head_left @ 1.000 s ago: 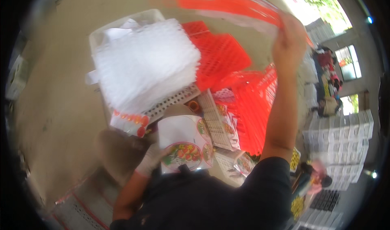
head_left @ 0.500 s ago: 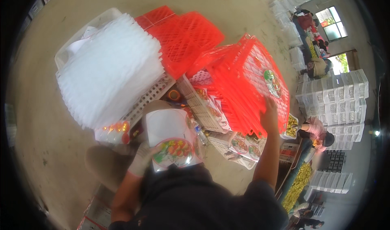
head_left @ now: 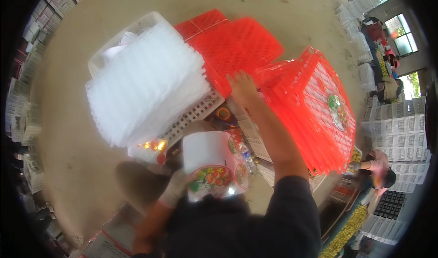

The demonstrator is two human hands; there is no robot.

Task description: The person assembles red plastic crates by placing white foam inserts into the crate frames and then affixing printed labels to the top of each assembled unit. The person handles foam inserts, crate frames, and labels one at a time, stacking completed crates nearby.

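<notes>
On my lap lies a stack of printed white sheets [head_left: 207,151] with a green-and-red fruit picture. My left hand [head_left: 177,188], in a pale glove, has its fingers closed on the left edge of these sheets. My bare right hand [head_left: 242,85] stretches far forward, fingers spread, at the near edge of the flat red plastic lattice lids [head_left: 228,41]. Whether its fingertips touch the lids I cannot make out. To the right of that arm leans a thick stack of red lattice lids [head_left: 303,107], the front one bearing a round picture label [head_left: 337,112].
A tall pile of white foam sheets [head_left: 146,80] rests on a white crate [head_left: 96,62] at the left. A clear bottle [head_left: 248,160] and a roll of tape [head_left: 223,113] sit near my knees. Co-workers, yellow fruit [head_left: 346,230] and stacked white crates [head_left: 397,135] line the right.
My right hand has left the labelled stack of red lids on the right and moved left and forward to the flat lids. My left hand stays at the sheets. The whole view has shifted.
</notes>
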